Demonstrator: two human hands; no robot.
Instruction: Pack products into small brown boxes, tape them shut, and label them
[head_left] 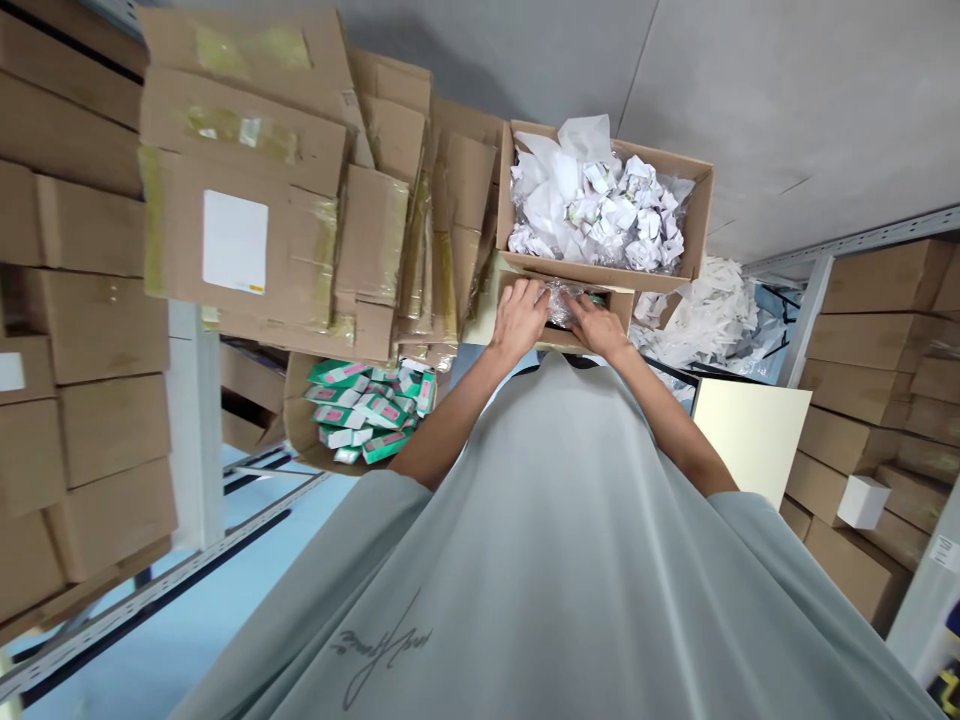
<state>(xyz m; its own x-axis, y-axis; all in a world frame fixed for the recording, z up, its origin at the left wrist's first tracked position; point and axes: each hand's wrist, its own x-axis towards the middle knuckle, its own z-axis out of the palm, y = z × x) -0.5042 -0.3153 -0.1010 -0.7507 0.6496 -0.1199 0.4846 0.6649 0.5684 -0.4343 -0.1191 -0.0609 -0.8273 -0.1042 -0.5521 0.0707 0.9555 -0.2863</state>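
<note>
Likely light, soft: crinkled clear plastic wrap (558, 304) | take left and right edges | left hand (520, 320), right hand (598, 325): fingers bent, grip unclear

Plastic wrap (557, 303) lies in the carton (621, 308), between left hand (519, 318) and right hand (598, 322). Just beyond the carton, a bin (600, 271) holds crumpled paper (619, 215); to its left, flattened cardboard (300, 255); left and nearer, packets (367, 412); right, loose paper (712, 315), then shelved boxes (862, 340).
</note>
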